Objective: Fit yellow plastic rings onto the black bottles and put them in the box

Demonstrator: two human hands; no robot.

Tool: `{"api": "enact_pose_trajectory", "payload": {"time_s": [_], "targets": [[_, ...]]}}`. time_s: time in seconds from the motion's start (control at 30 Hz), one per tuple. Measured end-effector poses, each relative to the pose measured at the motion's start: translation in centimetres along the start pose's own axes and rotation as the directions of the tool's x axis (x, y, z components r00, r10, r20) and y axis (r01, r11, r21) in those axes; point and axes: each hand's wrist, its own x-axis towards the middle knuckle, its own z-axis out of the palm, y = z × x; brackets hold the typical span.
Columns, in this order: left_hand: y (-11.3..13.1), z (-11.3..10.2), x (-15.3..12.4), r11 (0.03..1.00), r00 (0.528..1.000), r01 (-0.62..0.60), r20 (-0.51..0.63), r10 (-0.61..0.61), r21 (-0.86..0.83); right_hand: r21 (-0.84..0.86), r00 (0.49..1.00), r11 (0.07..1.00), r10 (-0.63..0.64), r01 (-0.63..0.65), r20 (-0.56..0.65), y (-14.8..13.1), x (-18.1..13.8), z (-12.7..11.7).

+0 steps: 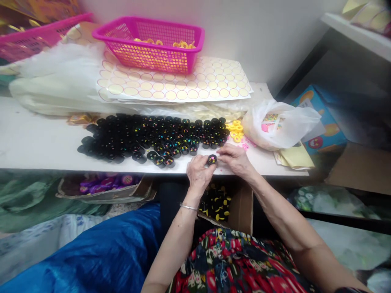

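At the table's front edge my left hand (198, 173) is closed around a small round black cup (211, 160) with coloured bits and a pink piece inside. My right hand (236, 160) is at the cup's right side, its thumb and forefinger drawn together; whatever they pinch is too small to make out. Many similar black cups (165, 138) stand packed together to the left, several with bright bits inside. Beyond my right hand lie small yellow plastic pieces (236, 131) and a scatter of little pink pieces (244, 143).
A pink basket (152, 57) of yellow rings stands at the back on sheets of round stickers (183, 94). A white plastic bag (275, 126) sits at the right. Below the table are a carton of black-and-yellow pieces (218, 203) and a box of purple items (106, 183).
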Motion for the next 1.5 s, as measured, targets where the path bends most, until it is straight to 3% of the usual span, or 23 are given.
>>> {"api": "enact_pose_trajectory", "payload": {"time_s": [0.1,0.2,0.3,0.43,0.6,0.7,0.8,0.9,0.97,1.03,1.1,1.17,1.23,1.3,1.4,1.5], "targets": [[0.0,0.0,0.0,1.0,1.0,0.0,-0.011,-0.001,-0.021,-0.078,0.964,0.985,0.131,-0.152,-0.231,2.3,-0.3,-1.2],[-0.2,0.2,0.1,0.999,0.999,-0.005,-0.04,0.004,-0.038,-0.316,0.914,0.9,0.174,-0.299,-0.368,3.8,0.1,-2.3],[-0.4,0.3,0.3,0.999,0.998,-0.009,-0.063,0.006,-0.049,-0.531,0.913,0.764,0.189,-0.367,-0.36,3.9,1.3,-2.9],[-0.4,0.2,0.3,0.999,0.999,0.003,-0.049,-0.006,-0.052,-0.669,0.919,0.631,0.245,-0.393,-0.309,3.2,2.9,-2.8],[-0.1,0.1,0.3,0.999,0.999,0.019,-0.042,-0.021,-0.042,-0.751,0.947,0.587,0.275,-0.302,-0.166,3.5,3.8,-2.6],[-0.3,0.2,0.3,0.998,0.999,0.03,-0.037,-0.032,-0.061,-0.736,0.962,0.62,0.198,-0.272,-0.189,3.6,3.3,-3.1],[-0.8,0.2,0.1,0.98,0.998,0.053,-0.017,-0.057,-0.191,-0.558,0.939,0.782,0.099,-0.279,-0.331,2.9,2.1,-3.9],[-0.7,-0.6,-0.2,0.885,0.99,0.09,-0.055,-0.129,-0.456,-0.047,0.913,0.975,0.186,-0.217,-0.362,1.3,0.5,-4.3],[0.1,-1.4,-0.5,0.78,0.975,0.094,-0.101,-0.198,-0.618,0.389,0.922,0.888,0.338,-0.246,-0.188,0.0,-0.6,-4.2],[1.4,-2.2,-0.6,0.675,0.962,0.114,-0.089,-0.258,-0.729,0.662,0.911,0.668,0.409,-0.34,0.054,-1.1,-1.5,-3.8],[2.8,-2.8,-0.6,0.558,0.95,0.213,0.036,-0.31,-0.802,0.765,0.888,0.493,0.403,-0.415,0.222,-1.9,-2.0,-3.1],[3.9,-3.1,-0.5,0.42,0.917,0.343,0.203,-0.344,-0.84,0.798,0.872,0.401,0.39,-0.45,0.295,-2.3,-2.3,-2.4],[4.4,-3.1,-0.3,0.299,0.878,0.43,0.317,-0.359,-0.852,0.815,0.865,0.359,0.397,-0.455,0.308,-2.5,-2.4,-1.7],[4.5,-2.9,-0.2,0.21,0.848,0.456,0.351,-0.396,-0.865,0.841,0.867,0.337,0.42,-0.424,0.269,-2.6,-2.5,-0.9],[4.4,-2.2,-0.4,0.116,0.809,0.426,0.321,-0.492,-0.897,0.885,0.876,0.323,0.452,-0.334,0.166,-3.0,-3.0,0.6],[4.6,-1.5,-1.1,0.142,0.792,0.363,0.225,-0.568,-0.921,0.887,0.874,0.391,0.486,-0.246,0.028,-3.5,-3.7,2.2]]}}
